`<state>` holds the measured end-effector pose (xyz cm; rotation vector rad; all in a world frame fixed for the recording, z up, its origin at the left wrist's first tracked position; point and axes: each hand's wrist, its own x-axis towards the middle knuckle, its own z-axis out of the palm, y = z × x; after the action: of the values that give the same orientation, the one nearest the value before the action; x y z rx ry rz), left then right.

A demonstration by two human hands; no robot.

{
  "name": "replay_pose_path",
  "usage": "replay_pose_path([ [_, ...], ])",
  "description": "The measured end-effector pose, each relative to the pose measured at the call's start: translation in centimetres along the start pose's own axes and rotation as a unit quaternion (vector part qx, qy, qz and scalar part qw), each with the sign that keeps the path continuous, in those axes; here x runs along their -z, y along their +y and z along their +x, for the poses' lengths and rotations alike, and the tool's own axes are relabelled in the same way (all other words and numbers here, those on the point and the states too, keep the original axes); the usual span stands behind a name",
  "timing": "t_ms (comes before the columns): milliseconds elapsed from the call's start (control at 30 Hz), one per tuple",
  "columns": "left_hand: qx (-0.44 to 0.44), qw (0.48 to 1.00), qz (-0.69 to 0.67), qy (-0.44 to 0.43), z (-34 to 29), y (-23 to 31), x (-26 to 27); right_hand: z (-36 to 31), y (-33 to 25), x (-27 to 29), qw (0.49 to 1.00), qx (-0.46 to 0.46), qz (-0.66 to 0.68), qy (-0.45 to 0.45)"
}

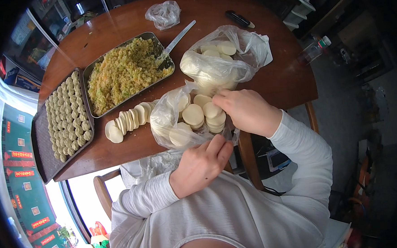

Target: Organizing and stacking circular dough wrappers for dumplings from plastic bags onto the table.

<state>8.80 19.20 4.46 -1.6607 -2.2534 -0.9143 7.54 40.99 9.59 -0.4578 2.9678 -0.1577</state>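
Center: plastic bag [161, 118], round wrappers [193, 114] inside; right hand [252, 112], left hand [202, 163] curled at its edge, pinch unclear. Upper left: metal tray [135, 95], chopped filling [120, 75], spoon [179, 37]. Left: dark tray [40, 138], dumplings [68, 117]. Second bag [217, 73] just above.

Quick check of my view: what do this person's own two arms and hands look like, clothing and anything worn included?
Both arms wear long white sleeves, the left sleeve and right sleeve creased and reaching the wrists. The left hand and right hand are bare: no gloves, rings, watch or cables show.
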Motion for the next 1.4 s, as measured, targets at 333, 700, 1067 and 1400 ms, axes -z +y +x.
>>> replay_pose_path([
  [333,0.020,0.997,-0.024,0.068,1.3,1.0,0.6,-0.4,-1.0,0.4,0.998,-0.003,-0.038,0.048],
  [700,0.072,0.997,0.040,-0.014,-0.3,-0.5,-0.7,2.7,-0.9,-4.3,0.981,-0.046,-0.134,0.136],
  [1067,0.071,0.997,0.021,-0.009,-1.0,-0.5,-0.9,2.6,-0.6,-4.9,0.981,-0.117,-0.018,0.152],
  [1400,0.070,0.997,0.016,-0.018,-1.4,-0.4,-1.0,2.6,-0.8,-5.7,0.975,-0.141,0.014,0.174],
])
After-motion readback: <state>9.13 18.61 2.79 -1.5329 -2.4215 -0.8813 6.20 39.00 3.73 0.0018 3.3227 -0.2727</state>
